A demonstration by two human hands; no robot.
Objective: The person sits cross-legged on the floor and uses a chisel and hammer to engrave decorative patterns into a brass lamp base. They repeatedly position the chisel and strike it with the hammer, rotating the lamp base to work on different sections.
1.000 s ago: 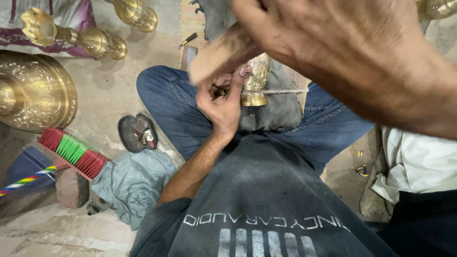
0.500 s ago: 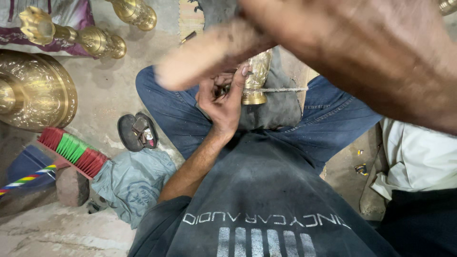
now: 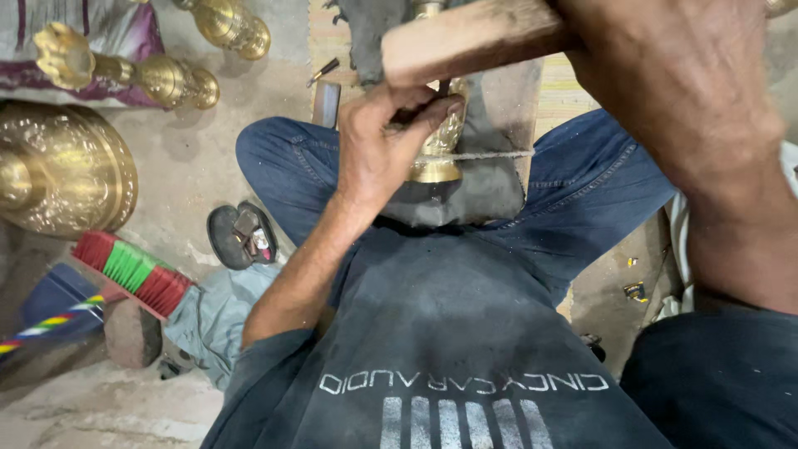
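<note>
Brass vase (image 3: pixel 436 141): lying on the lap's grey pad (image 3: pixel 490 179).
Left hand (image 3: pixel 378 150): pinching a small punch against the vase.
Right hand (image 3: pixel 682 75): gripping the wooden mallet (image 3: pixel 465 37) above the vase.
Risk: a glancing blow could be striking fingers.

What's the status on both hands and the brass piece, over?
Left hand pinching a small tool against the brass piece. Right hand gripping a wooden mallet just above it. Piece bedded on a dark block in the lap. Nothing in the way.

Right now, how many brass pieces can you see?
5, maybe more out of frame: a large round dish far left, two turned pieces upper left, one by the left hand, an edge top right.
</note>
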